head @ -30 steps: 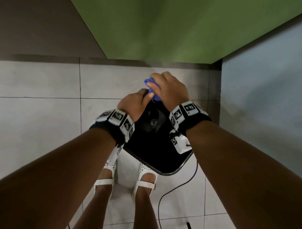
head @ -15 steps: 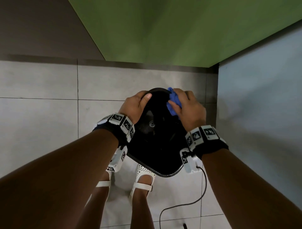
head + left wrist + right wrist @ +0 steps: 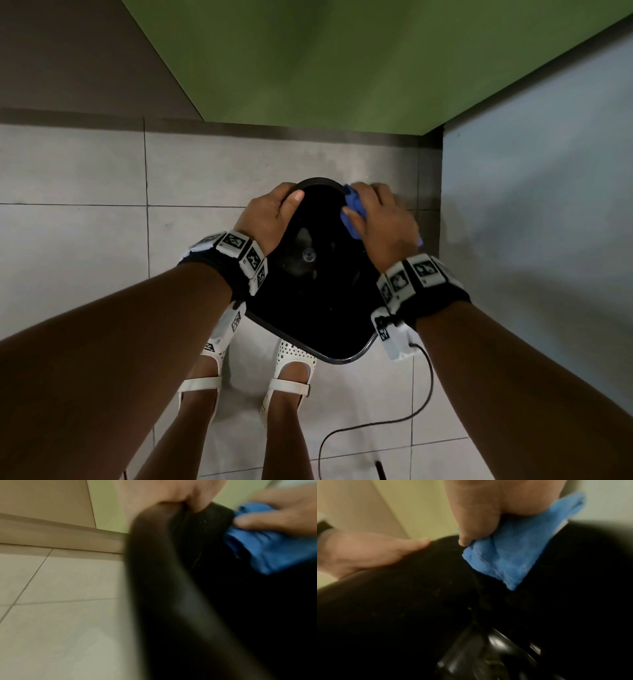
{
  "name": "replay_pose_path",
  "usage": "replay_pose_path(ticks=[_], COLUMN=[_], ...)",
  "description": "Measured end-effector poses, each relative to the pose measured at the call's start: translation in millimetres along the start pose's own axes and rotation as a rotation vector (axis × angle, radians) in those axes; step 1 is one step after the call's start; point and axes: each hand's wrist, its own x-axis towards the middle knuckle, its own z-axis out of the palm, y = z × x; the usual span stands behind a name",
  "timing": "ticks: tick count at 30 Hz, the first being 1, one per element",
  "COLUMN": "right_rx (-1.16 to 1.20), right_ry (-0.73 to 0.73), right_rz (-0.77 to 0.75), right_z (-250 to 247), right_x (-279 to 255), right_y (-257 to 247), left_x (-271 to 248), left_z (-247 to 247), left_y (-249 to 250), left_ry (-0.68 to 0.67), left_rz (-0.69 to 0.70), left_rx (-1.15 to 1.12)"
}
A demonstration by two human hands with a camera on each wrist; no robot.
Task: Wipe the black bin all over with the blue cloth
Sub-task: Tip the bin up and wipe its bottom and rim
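Note:
I hold the black bin (image 3: 318,308) tilted above the floor, its round end pointing away from me. My left hand (image 3: 270,216) grips the far left edge, thumb lying over the top. My right hand (image 3: 380,219) holds the folded blue cloth (image 3: 354,212) and presses it against the bin's far right side. In the left wrist view the bin (image 3: 171,588) is blurred, with the cloth (image 3: 267,553) under the right hand (image 3: 283,513). The right wrist view shows the cloth (image 3: 513,553) pinched under the thumb, the left hand (image 3: 368,553) lying flat on the bin (image 3: 402,601).
Pale floor tiles (image 3: 85,257) lie below. A green wall (image 3: 342,68) stands ahead and a grey-blue wall (image 3: 548,171) close on the right, forming a corner. Feet in white sandals (image 3: 291,370) stand under the bin. A black cable (image 3: 394,421) trails on the floor.
My right hand has slid the cloth from the bin's far top edge round to its right side. The left hand has kept its grip on the left edge.

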Motion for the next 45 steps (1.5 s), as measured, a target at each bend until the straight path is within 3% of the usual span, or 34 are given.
replay_pose_path(ticks=[4, 8, 13, 17, 22, 26, 28, 30, 33, 38, 41, 45], right_rx=[-0.065, -0.068, -0.078, -0.017, 0.035, 0.034, 0.045, 0.011, -0.030, -0.067, -0.092, 0.265], right_ry=[-0.034, -0.013, 0.103, 0.137, 0.139, 0.148, 0.109, 0.072, 0.001, -0.003, 0.013, 0.090], right_rz=[-0.104, -0.119, 0.086, 0.224, 0.508, 0.405, 0.284, 0.135, -0.054, -0.084, 0.006, 0.349], right_z=[2.4, 5.5, 12.9, 14.6, 17.3, 6.8, -0.7, -4.8, -7.2, -5.3, -2.9, -3.5], right_x=[32.3, 34.4, 9.8, -8.8, -22.7, -8.1, 1.1, 11.6, 27.7, 33.4, 25.9, 4.2], right_y=[-39.6, -40.6, -26.0, -5.9, 6.8, 4.0, 2.3, -5.0, -24.2, -31.9, -23.7, -6.9], left_x=[-4.4, -5.2, -6.4, -7.7, -12.2, -16.4, -15.0, -5.6, 11.4, 11.6, 9.0, 10.6], left_z=[4.0, 3.3, 14.7, 15.9, 18.7, 17.5, 11.6, 4.3, -7.0, -13.8, -11.2, -9.4], left_y=[1.4, -2.2, -1.1, -0.4, 2.2, 4.4, 7.9, 13.6, 21.9, 14.4, 15.3, 15.7], left_ry=[0.032, 0.082, 0.098, 0.121, 0.145, 0.156, 0.189, 0.214, 0.128, 0.023, 0.080, 0.089], left_rz=[0.011, 0.003, -0.014, -0.035, -0.022, -0.008, 0.074, 0.163, 0.111, 0.080, 0.076, 0.057], left_rx=[-0.022, -0.079, -0.077, -0.094, -0.080, -0.052, -0.001, 0.164, 0.374, 0.475, 0.536, 0.575])
